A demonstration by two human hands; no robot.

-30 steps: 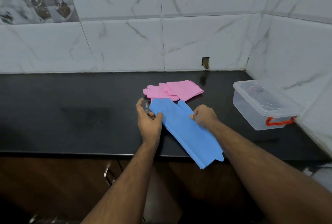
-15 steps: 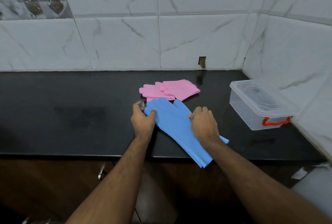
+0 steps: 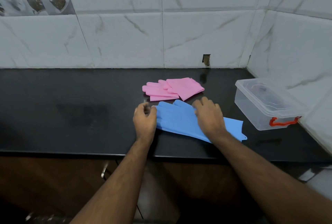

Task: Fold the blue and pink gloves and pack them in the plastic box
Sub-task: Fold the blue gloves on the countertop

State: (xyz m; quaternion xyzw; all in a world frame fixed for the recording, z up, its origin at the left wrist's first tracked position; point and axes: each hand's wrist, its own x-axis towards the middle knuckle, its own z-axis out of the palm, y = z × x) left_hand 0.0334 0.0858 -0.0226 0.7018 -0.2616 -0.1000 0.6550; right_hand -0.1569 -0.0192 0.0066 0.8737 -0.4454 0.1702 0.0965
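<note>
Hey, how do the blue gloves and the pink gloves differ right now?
The blue gloves lie stretched out long near the counter's front edge; the pink gloves sit farther back, looking more bunched, one overlapping the other. The right hand presses flat on the blue gloves and the left hand is at their fingertip end; nothing touches the pink gloves. Both rest on the black counter, outside the plastic box.

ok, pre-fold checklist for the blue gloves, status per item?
1. Blue gloves flat on the counter: ok.
2. Right hand pressing on them: ok.
3. Left hand gripping the fingertip end: cannot tell, fingers loosely curled at the edge.
4. Pink gloves lying apart from the blue: ok.
5. Plastic box open for packing: not ok, lid on.
</note>
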